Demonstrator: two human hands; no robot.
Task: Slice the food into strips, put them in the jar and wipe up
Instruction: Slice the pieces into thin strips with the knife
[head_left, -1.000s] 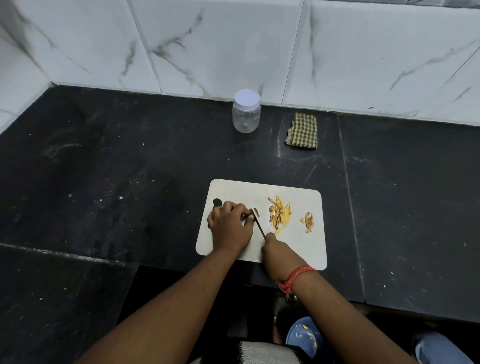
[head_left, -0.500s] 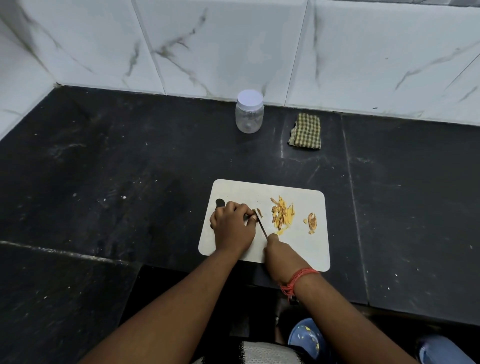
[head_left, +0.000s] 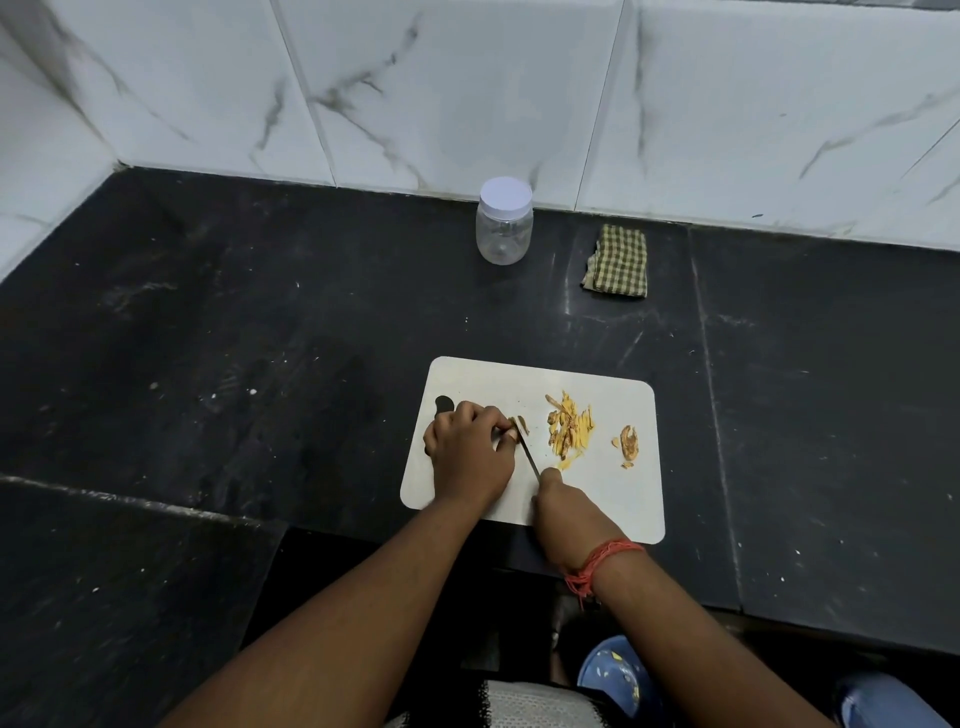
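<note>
A white cutting board (head_left: 613, 499) lies on the black counter near its front edge. On it sits a pile of yellow strips (head_left: 569, 428), with brown peel scraps (head_left: 628, 444) to the right. My left hand (head_left: 470, 449) pinches a small piece of food (head_left: 519, 423) against the board with curled fingers. My right hand (head_left: 563, 506) grips a knife (head_left: 529, 454), whose thin dark blade lies against that piece. A clear plastic jar (head_left: 504, 223) with a white lid on stands by the back wall.
A folded green checked cloth (head_left: 618, 262) lies to the right of the jar by the wall. The black stone counter (head_left: 260, 338) spreads wide on both sides. White marble tiles (head_left: 467, 88) form the back wall. Below the counter edge are my feet.
Both hands stay at the same spot on the board, the knife blade shifting slightly at the small piece. The camera view has drifted a little.
</note>
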